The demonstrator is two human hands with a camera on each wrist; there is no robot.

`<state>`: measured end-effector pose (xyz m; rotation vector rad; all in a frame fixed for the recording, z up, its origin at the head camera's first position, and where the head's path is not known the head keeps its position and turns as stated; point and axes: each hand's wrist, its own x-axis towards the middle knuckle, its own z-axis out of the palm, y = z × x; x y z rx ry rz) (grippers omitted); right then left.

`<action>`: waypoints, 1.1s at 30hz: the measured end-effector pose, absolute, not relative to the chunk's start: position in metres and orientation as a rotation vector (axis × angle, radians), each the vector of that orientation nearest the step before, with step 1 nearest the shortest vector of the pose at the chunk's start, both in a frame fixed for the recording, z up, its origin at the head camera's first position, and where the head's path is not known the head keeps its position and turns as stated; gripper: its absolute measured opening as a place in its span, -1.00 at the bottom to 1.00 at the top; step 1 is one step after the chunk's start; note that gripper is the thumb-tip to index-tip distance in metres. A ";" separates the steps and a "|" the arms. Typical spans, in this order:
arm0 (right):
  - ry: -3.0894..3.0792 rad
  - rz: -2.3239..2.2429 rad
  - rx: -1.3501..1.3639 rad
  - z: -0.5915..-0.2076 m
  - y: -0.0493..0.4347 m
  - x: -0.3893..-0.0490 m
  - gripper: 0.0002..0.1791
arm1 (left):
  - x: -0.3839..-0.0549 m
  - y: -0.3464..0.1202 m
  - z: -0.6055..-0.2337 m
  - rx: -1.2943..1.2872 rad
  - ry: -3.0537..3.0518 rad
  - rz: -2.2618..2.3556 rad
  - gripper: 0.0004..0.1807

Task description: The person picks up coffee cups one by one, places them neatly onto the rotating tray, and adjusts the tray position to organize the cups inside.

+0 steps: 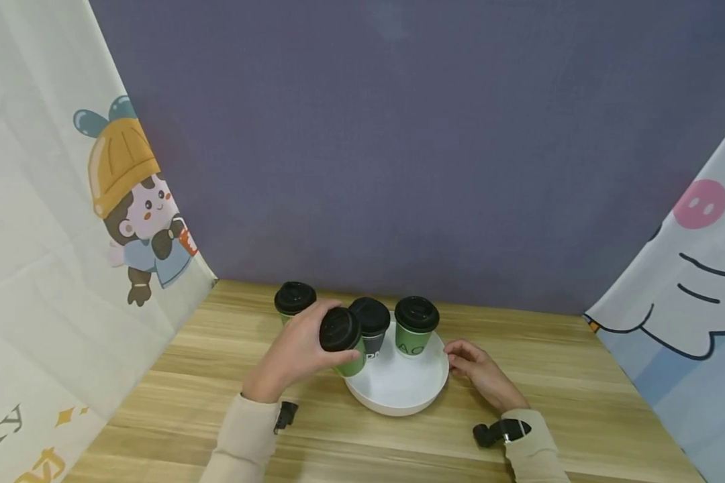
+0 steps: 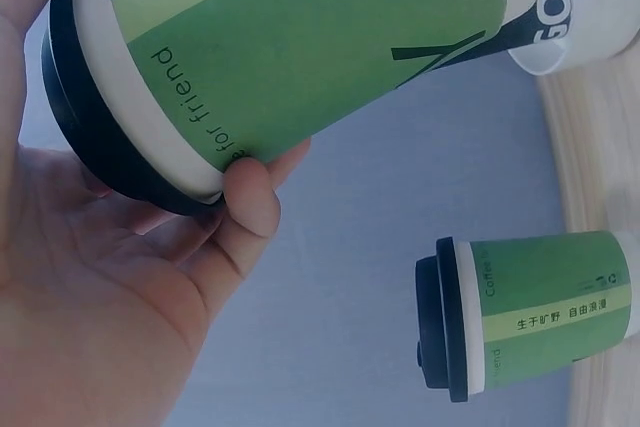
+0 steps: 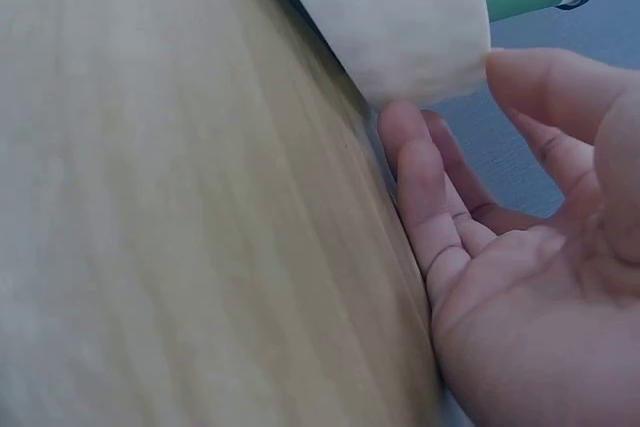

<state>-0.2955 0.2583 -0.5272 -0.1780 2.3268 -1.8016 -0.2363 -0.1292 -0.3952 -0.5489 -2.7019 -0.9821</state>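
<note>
My left hand (image 1: 296, 352) grips a green paper coffee cup (image 2: 310, 57) with a black lid, fingers and thumb around it near the lid. In the head view this cup is at the left edge of a white round tray (image 1: 399, 382); whether it touches the tray is hidden. On the tray stand a dark grey lidded cup (image 1: 371, 318) and another green lidded cup (image 1: 413, 339). At the tray's right side, my right hand (image 1: 483, 376) holds the edge, thumb at the rim and fingertips low against the wall, as the right wrist view shows.
Behind my left hand, a further green cup with a black lid (image 1: 295, 298) stands on the wooden table (image 1: 350, 449), partly hidden. A grey-blue panel (image 1: 387, 147) rises along the table's back edge. Printed cloths hang at the left (image 1: 36, 201) and right (image 1: 701, 282).
</note>
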 end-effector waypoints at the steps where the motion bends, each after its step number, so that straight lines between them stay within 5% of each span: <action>1: 2.323 -1.805 -0.174 -0.527 0.258 -0.295 -0.66 | -0.236 -0.129 -0.396 -0.547 -2.701 -0.990 0.05; 14: 2.319 -1.782 -0.290 -0.527 0.262 -0.292 -0.44 | -0.236 -0.122 -0.399 -0.539 -2.685 -1.012 0.03; 33: 2.349 -1.784 -0.218 -0.522 0.251 -0.289 -0.67 | -0.236 -0.109 -0.407 -0.627 -2.733 -0.976 0.03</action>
